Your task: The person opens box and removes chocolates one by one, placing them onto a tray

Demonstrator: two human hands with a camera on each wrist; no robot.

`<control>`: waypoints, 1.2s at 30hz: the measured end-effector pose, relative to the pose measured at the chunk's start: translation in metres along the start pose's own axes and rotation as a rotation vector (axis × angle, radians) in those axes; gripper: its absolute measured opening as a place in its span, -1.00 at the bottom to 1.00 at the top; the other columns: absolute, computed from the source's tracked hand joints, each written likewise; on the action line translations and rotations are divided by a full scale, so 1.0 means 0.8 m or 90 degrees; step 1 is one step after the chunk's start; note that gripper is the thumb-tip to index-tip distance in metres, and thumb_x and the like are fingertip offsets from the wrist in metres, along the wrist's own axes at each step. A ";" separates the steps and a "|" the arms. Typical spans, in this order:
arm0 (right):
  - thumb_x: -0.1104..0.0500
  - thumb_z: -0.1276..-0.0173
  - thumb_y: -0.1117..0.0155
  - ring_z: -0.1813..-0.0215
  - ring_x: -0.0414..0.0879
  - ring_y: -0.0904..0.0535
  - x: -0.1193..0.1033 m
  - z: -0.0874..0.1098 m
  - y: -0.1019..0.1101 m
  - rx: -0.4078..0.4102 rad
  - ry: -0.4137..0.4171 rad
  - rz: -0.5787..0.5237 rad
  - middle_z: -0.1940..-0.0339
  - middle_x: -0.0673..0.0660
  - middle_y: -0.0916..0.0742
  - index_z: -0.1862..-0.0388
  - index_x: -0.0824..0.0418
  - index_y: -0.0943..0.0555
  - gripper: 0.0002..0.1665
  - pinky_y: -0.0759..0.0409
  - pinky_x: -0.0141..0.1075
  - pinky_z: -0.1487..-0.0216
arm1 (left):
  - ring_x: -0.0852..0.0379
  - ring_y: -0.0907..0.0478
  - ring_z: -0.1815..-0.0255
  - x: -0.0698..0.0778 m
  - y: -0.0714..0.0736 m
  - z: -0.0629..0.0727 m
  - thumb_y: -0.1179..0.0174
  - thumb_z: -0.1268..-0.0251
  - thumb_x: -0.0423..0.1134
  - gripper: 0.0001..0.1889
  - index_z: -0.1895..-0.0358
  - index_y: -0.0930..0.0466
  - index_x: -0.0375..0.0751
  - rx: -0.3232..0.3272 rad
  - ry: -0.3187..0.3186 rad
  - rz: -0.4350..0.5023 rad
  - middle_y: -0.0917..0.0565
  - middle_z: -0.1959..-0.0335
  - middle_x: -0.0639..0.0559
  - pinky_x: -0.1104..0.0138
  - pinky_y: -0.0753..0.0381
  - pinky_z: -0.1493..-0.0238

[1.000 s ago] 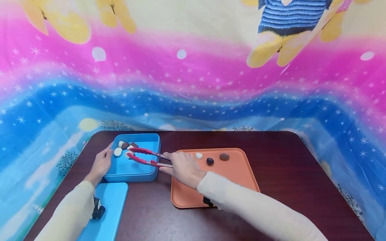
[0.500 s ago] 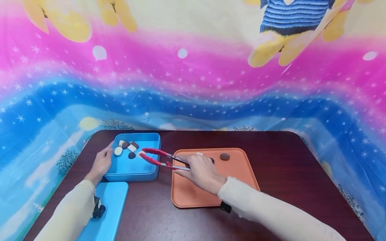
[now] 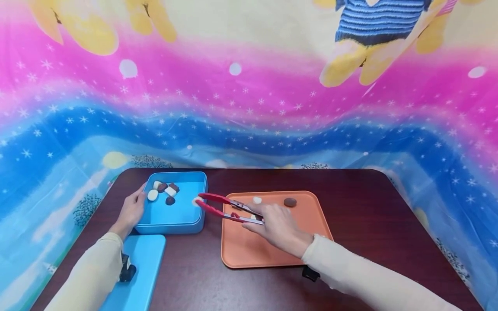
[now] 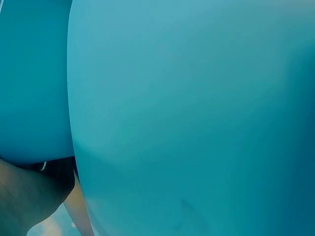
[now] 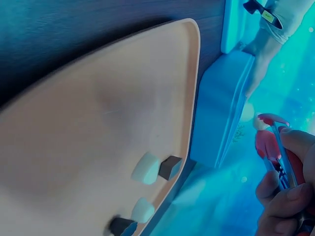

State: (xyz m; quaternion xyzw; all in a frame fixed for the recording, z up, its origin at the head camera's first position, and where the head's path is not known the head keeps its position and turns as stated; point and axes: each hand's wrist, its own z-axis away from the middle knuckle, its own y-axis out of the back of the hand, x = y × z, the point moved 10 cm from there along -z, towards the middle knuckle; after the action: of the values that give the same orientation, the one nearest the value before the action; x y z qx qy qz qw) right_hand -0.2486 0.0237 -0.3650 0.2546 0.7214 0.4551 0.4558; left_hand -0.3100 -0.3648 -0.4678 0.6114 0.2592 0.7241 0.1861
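1 tongs [image 3: 218,198] w/ 1 pc [image 3: 196,201], 1 tray [image 3: 245,255], 1 lid [image 3: 144,268], 1 box [image 3: 183,212] w/ 6 pcs [image 3: 170,191].

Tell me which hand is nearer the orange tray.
The right hand. It grips the tongs and appears over the tray in the head view; the left hand is at the left side of the blue box, which lies between it and the tray.

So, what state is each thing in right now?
Blue box, open, light and dark pieces inside
Blue lid, off the box, lying flat
Red-tipped tongs, closed on a pale piece
Orange tray, flat, more pieces on it
Left grip, against the box's left side
Right grip, wrapped round the tongs
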 end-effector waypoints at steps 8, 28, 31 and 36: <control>-0.22 -0.22 -0.49 0.64 -0.24 -0.33 0.026 0.019 0.012 0.002 -0.056 0.016 0.62 -0.13 -0.57 -0.34 -0.16 -0.60 -0.31 -0.27 -0.35 0.66 | -0.47 0.23 -0.64 -0.002 0.000 -0.002 0.51 -0.72 0.02 -0.40 -0.65 0.26 -0.07 0.004 0.005 0.001 0.15 -0.66 -0.33 -0.38 0.11 -0.56; -0.18 -0.22 -0.50 0.53 -0.37 -0.40 0.068 0.058 0.008 -0.017 -0.071 0.002 0.29 -0.12 -0.82 -0.22 -0.07 -0.70 -0.41 -0.27 -0.45 0.60 | -0.47 0.20 -0.64 0.002 0.002 0.001 0.51 -0.72 0.00 -0.42 -0.65 0.25 -0.06 0.010 -0.013 -0.002 0.11 -0.65 -0.36 -0.35 0.10 -0.57; -0.16 -0.22 -0.51 0.55 -0.35 -0.37 0.076 0.063 0.004 -0.033 -0.091 0.000 0.38 -0.19 -0.76 -0.22 -0.08 -0.70 -0.42 -0.26 -0.44 0.60 | -0.48 0.20 -0.64 0.003 0.002 0.000 0.50 -0.72 -0.01 -0.42 -0.65 0.24 -0.09 0.010 -0.017 0.003 0.11 -0.65 -0.36 -0.36 0.09 -0.56; -0.15 -0.22 -0.51 0.55 -0.37 -0.36 0.082 0.070 -0.002 -0.041 -0.087 0.013 0.42 -0.26 -0.71 -0.14 -0.12 -0.73 -0.50 -0.27 -0.46 0.58 | -0.46 0.21 -0.65 0.004 0.001 0.000 0.50 -0.72 -0.01 -0.41 -0.66 0.25 -0.09 0.003 -0.021 0.000 0.12 -0.66 -0.34 -0.36 0.09 -0.57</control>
State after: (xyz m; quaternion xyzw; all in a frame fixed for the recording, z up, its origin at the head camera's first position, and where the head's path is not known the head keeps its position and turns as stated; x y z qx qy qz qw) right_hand -0.2287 0.0985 -0.4038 0.2774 0.6708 0.4641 0.5077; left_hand -0.3106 -0.3639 -0.4646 0.6240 0.2579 0.7131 0.1886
